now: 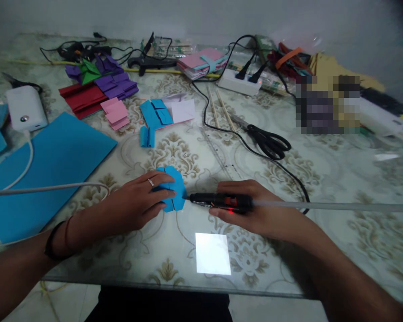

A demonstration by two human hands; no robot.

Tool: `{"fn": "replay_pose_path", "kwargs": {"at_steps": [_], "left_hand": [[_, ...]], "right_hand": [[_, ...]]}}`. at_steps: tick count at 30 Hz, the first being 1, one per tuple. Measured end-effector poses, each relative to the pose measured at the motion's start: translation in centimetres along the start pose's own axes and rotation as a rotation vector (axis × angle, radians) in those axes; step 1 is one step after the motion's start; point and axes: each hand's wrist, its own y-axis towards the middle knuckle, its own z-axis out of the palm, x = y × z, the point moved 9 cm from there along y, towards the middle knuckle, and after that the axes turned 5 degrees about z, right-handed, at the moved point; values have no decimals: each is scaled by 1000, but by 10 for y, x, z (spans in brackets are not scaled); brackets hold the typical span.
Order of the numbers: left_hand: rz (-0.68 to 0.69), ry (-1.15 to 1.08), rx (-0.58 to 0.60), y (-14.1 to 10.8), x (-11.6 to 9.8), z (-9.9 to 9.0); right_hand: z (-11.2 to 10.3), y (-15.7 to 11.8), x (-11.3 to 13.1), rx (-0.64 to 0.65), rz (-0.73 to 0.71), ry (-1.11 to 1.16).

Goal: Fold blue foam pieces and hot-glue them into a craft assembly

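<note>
The folded blue paper, creased and cut-cornered, lies flat at the center of my clock on the shiny flowered tabletop. A smooth, larger blue sheet spreads toward 9 o'clock; a small pleated blue piece sits at 11.

My left hand comes in from 8 o'clock, its fingers slightly apart over the paper; whether they pinch it or only press, I cannot tell. My right hand, at 3 o'clock, is clamped around the black glue gun, a cloudy glue stick trailing from its back. The nozzle meets or nearly meets the paper's right edge.

The table's straight edge runs across at 6 o'clock, with patterned surface between. The clear ruler and black-handled scissors bound my room toward 2 o'clock.
</note>
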Motion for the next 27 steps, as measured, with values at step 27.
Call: {"fn": "replay_pose_path", "kwargs": {"at_steps": [27], "left_hand": [[14,13,-5,1,-1,0]], "right_hand": [[7,-1,4,51,-12,19]]}}
